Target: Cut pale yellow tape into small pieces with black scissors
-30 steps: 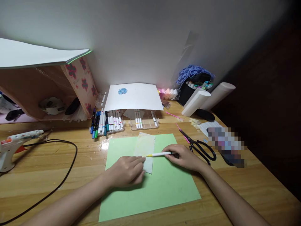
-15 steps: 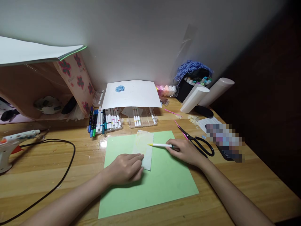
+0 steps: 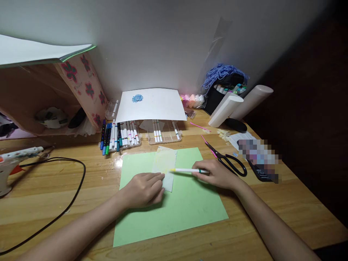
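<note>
Head: clear case (image 3: 167, 138) (beyond green paper (image 3: 190, 203)) holds markers (image 3: 158, 135).

The slip (image 3: 165, 157) lies on the sheet (image 3: 174, 221); scissors (image 3: 221, 156) right, glue gun (image 3: 19, 155) left, markers (image 3: 129, 133) behind.

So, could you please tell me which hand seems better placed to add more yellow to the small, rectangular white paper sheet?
Probably the right hand: it holds a slim white marker with its yellow tip over the sheet, while the left hand rests on the sheet's lower left.
</note>
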A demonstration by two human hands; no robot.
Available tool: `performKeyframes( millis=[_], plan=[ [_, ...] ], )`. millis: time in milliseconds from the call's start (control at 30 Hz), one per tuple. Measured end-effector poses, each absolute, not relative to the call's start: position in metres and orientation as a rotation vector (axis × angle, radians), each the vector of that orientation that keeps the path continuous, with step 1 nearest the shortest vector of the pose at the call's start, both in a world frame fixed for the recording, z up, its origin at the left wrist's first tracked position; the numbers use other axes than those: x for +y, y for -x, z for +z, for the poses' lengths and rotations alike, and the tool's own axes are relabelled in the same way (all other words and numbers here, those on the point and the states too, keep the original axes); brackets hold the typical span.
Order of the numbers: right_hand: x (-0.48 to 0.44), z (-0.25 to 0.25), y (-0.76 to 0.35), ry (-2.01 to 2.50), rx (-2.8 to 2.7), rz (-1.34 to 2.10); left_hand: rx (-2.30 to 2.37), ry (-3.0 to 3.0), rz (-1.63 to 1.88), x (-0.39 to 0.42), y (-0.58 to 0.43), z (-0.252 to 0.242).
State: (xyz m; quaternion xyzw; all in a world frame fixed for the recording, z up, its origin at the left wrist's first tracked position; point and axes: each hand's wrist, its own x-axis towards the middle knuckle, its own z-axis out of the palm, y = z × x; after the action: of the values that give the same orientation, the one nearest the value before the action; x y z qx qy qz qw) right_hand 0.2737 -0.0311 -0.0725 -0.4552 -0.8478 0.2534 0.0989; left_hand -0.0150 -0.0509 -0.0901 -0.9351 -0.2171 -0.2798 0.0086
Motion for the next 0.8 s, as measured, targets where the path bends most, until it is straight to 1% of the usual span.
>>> performKeyframes(
  millis=[67, 233, 367, 433, 533, 600, 733, 800],
  plan=[
    [-0.032, -0.073, -0.273, 1.313, -2.562, 0.801, -0.678, 2.91, -0.867, -0.051, 0.015, -0.09],
    [-0.03, -0.074, -0.274, 1.57, -2.44, 0.562, -0.678, 2.905, -0.866, -0.05, 0.016, -0.09],
    [-0.031, -0.073, -0.275, 1.365, -2.535, 0.77, -0.676, 2.906, -0.855, -0.049, 0.016, -0.09],
    [-0.031, -0.073, -0.275, 1.364, -2.561, 0.795, -0.671, 2.907, -0.854, -0.049, 0.015, -0.089],
    [-0.029, -0.074, -0.278, 1.56, -2.466, 0.616, -0.675, 2.898, -0.856, -0.049, 0.015, -0.088],
    [-0.027, -0.074, -0.281, 1.589, -2.424, 0.583, -0.679, 2.894, -0.854, -0.049, 0.015, -0.088],
    [-0.027, -0.072, -0.283, 1.389, -2.537, 0.878, -0.679, 2.892, -0.857, -0.049, 0.015, -0.088],
    [-0.027, -0.072, -0.283, 1.416, -2.548, 0.89, -0.673, 2.888, -0.868, -0.049, 0.015, -0.088]
  ],
)
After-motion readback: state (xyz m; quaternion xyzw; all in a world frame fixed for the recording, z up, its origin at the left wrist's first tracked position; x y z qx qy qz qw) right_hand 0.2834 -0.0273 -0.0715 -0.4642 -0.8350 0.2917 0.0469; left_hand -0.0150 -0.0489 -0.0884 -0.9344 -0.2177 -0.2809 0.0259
